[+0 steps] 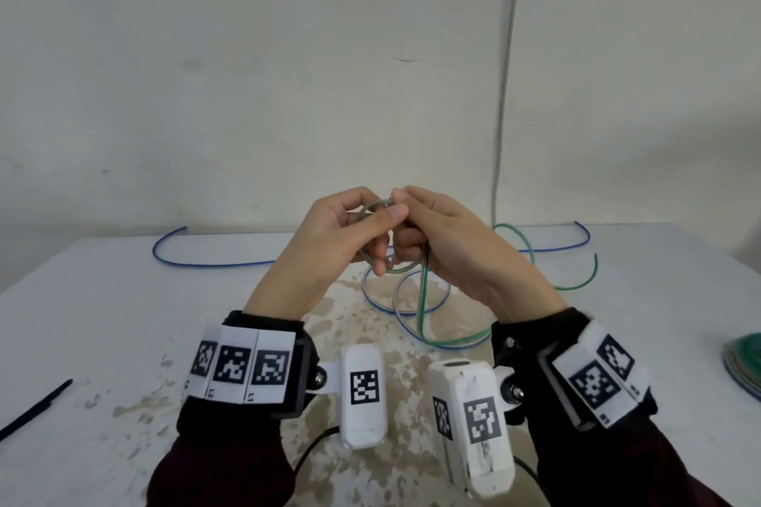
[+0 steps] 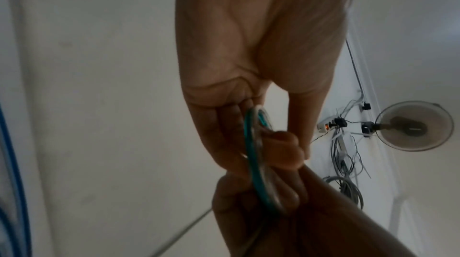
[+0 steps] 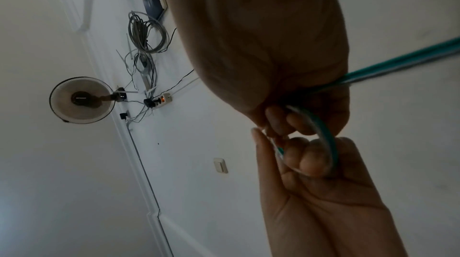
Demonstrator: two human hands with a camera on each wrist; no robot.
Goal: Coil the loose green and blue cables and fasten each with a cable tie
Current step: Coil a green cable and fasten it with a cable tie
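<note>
At the near left edge of the worktop [image 1: 123, 321] lies a black cable tie [image 1: 35, 410], flat and apart from everything else. Farther back, the blue cable [image 1: 197, 263] runs loose along the far side, curling up at its left end and looping under the hands in the middle.

Above the stained middle of the worktop the two hands meet. The left hand [image 1: 335, 243] has its grip closed on a small coil of the green cable [image 1: 424, 300], thumb pressed over the top of the loop and fingers curled through it. The left wrist view shows the green loop [image 2: 259, 166] pinched between those fingers. The right hand [image 1: 449, 247] touches the left at the fingertips, its grip clenched round the same green cable; in the right wrist view the strand leaves the fist and runs off to the right.

From the right hand the green cable hangs down to the worktop, crosses the blue loops, then trails away to the far right, loose.

At the right edge sits a finished coil [image 1: 745, 362], partly cut off.
</note>
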